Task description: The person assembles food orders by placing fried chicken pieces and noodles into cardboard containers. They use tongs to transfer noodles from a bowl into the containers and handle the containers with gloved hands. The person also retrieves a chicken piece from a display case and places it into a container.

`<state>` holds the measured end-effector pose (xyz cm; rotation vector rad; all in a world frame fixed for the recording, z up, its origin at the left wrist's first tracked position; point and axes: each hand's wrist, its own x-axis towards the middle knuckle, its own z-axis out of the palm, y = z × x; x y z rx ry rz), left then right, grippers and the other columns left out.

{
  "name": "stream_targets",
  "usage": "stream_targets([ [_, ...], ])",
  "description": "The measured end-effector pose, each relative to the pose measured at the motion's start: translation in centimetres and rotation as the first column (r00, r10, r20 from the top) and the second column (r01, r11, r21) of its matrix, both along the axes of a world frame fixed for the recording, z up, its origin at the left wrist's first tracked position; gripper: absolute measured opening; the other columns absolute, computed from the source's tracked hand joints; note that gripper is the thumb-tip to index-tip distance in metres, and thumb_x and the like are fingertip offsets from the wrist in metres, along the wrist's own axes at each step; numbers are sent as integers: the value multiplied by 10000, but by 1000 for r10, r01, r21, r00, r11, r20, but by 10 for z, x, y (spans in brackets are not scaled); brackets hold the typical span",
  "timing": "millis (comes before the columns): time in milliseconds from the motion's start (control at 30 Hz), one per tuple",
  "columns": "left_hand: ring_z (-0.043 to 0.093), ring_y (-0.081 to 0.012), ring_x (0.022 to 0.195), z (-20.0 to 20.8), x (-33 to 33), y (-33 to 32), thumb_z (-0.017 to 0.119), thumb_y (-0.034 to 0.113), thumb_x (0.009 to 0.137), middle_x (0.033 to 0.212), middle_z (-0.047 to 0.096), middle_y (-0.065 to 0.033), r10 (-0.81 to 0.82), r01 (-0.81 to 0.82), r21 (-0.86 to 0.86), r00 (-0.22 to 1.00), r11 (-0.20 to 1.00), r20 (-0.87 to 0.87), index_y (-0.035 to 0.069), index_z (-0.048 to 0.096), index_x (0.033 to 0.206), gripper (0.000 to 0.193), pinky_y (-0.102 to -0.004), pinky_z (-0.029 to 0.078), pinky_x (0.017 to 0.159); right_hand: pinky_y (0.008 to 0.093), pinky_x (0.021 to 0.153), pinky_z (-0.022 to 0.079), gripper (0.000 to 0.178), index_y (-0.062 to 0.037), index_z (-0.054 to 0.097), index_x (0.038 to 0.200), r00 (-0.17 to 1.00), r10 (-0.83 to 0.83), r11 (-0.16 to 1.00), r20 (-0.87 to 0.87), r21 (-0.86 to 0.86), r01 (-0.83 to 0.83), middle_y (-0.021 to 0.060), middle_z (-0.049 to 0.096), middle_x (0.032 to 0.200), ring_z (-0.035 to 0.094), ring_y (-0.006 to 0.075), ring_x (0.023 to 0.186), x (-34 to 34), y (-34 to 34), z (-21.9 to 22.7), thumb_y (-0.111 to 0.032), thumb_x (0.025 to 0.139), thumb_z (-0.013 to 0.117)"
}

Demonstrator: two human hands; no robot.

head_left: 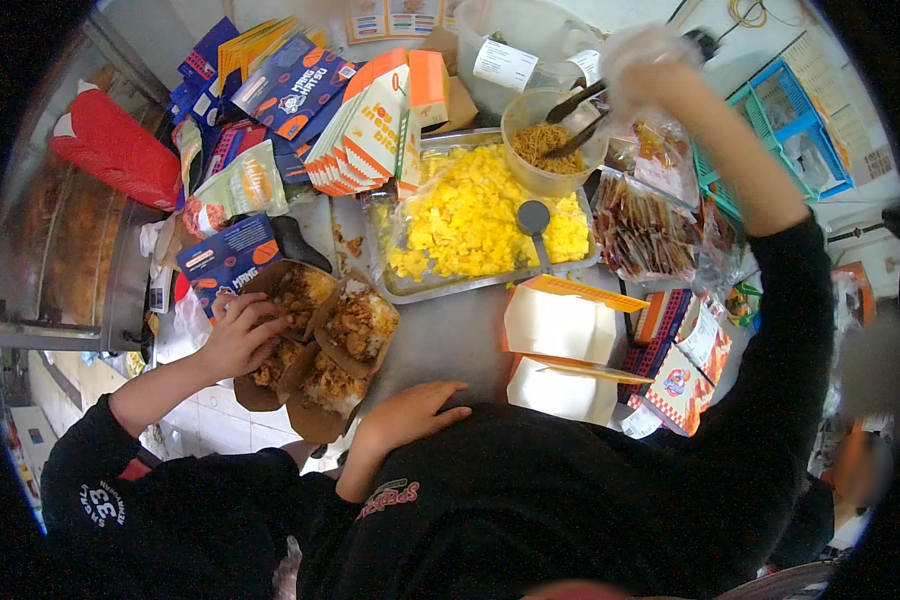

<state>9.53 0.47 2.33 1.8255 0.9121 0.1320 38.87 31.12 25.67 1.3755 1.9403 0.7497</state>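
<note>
My right hand [650, 70], in a clear plastic glove, reaches far up to the right and grips black tongs [580, 120]. The tongs dip into a clear round tub of brown noodles [550, 150]. My left hand [410, 415] lies flat on the steel counter's near edge, holding nothing, just right of several brown paper trays of fried food [355, 325]. A co-worker's hand [240, 335] from the lower left rests on those trays. A metal tray [470, 285] of yellow chunks with a black scoop [535, 220] sits mid-counter.
Two open white cartons with orange lids [560, 325] stand in front of the metal tray. Flat orange and blue cartons [370, 130] are piled at the back left by a red bag [115, 150]. Sauce sachets [645, 230] and blue crates [800, 130] are on the right.
</note>
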Motion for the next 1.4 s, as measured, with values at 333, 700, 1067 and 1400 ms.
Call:
stream_targets([
  [333,565,-370,1149,6,-2,0,516,423,982,1244,594,-219,8,-9,-50,999,999,-33,12,515,1310,526,-419,447,985,422,677,556,346,-41,729,845,986,164,986,-5,-25,-165,155,710,814,693,284,726,31,26,-22,-361,714,720],
  [700,566,-339,1188,18,0,13,498,433,998,1310,563,-213,-20,13,-116,998,993,-57,30,455,1383,559,-390,445,1012,421,697,552,327,-118,743,873,982,-167,985,-87,26,170,134,712,858,691,277,785,-7,-21,79,-385,685,761],
  [1067,597,-334,1131,22,-12,30,530,404,985,1227,603,-235,106,-104,-45,994,994,41,-27,497,1325,550,-393,457,977,414,710,547,228,-63,719,817,986,161,987,-45,-3,-162,134,710,817,691,284,758,8,9,-63,-258,753,617],
  [1400,614,-298,1112,33,-2,100,520,420,991,1192,628,-219,143,-138,-47,982,989,122,-15,545,1282,525,-367,467,963,407,742,548,332,-131,754,944,960,-277,961,-28,17,278,110,724,933,694,314,859,7,-30,82,-376,726,705],
])
